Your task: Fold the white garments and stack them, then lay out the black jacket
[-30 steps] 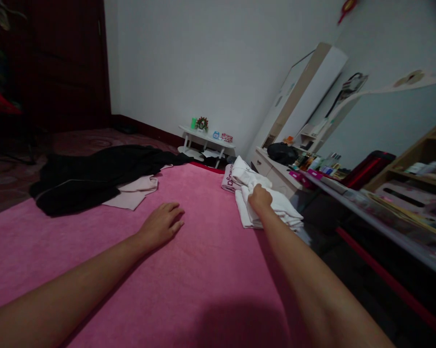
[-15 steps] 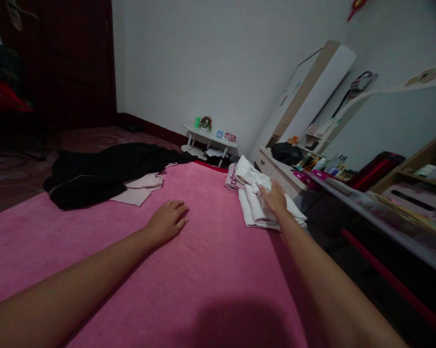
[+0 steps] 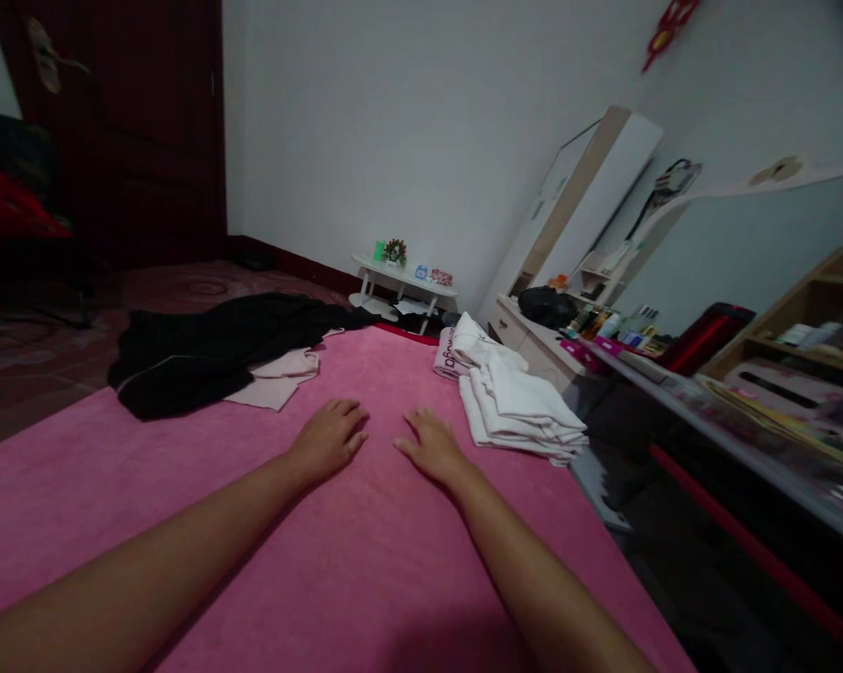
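Observation:
Both hands rest on the pink bedspread (image 3: 365,551). My left hand (image 3: 329,437) lies palm down with its fingers loosely stretched, holding nothing. Across from it, my right hand (image 3: 432,444) is flat too, fingers apart and bare. To the right of that hand sits a stack of folded white clothes (image 3: 523,397), with a folded pale garment with purple lettering (image 3: 446,355) against its far left side. Beyond my left hand a black garment (image 3: 211,350) lies loosely spread at the bed's far left, partly over a pale pink cloth (image 3: 281,374).
A small white table (image 3: 404,276) with a potted plant (image 3: 394,250) stands by the far wall. On the right are a white drawer cabinet (image 3: 534,341) and a dressing table (image 3: 716,430) crowded with bottles. A dark door (image 3: 141,121) is at the back left.
My right hand has let go of the white stack and moved left onto the bedspread beside my left hand. The left hand has stayed about where it was.

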A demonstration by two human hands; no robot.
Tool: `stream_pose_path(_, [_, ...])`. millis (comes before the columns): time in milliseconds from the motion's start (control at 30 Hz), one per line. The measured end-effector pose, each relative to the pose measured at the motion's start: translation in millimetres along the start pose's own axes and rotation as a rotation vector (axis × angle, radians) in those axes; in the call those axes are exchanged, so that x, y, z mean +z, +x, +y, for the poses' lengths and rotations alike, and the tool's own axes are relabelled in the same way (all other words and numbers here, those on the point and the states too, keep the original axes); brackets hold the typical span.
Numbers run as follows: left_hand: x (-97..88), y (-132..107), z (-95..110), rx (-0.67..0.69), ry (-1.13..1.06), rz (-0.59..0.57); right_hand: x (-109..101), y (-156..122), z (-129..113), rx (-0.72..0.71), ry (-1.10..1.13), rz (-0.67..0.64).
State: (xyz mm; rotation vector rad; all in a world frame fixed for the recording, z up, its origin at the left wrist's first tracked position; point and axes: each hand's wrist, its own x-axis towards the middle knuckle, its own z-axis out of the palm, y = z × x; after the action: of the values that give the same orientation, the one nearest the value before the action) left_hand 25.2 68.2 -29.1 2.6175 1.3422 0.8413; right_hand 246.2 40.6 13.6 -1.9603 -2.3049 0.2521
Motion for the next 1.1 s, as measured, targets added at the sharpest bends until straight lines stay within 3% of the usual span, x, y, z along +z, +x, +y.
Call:
stream_pose_path(133, [-6.0,-2,3,-0.020,-0.012,-0.011,33,-10,-32,-0.034,0.030,0.086])
stream_pose_path(367, [-8.2,-3,3,-0.013,-0.127,0.011,38,-6,-23,-0.078,0.073,0.193])
stream_pose_path(467, [-14.4,0,-3,-0.057,-0.154,0.146,41,-5,-16,-0.108,0.128,0.238])
stream_pose_path(567, [-36.7,4,-16,-0.109,0.003,0.307,45,-3,-9,-0.137,0.192,0.265])
stream_pose_path(667, [-68.6,3,-37,-0.242,0.231,0.407,46,-1,-5,-0.158,0.220,0.286])
stream_pose_path(800, [-98.7,-12,-78,-0.569,0.460,0.451,47,1,-2,-0.176,0.229,0.293])
stream_pose_path(933, [-106.4,-26,-112,-0.822,0.502,0.405,46,1,-2,-0.179,0.259,0.296])
stream_pose_path(1100, [-111.9,-32,-127,-0.886,0.433,0.311,44,-1,-3,-0.181,0.302,0.293])
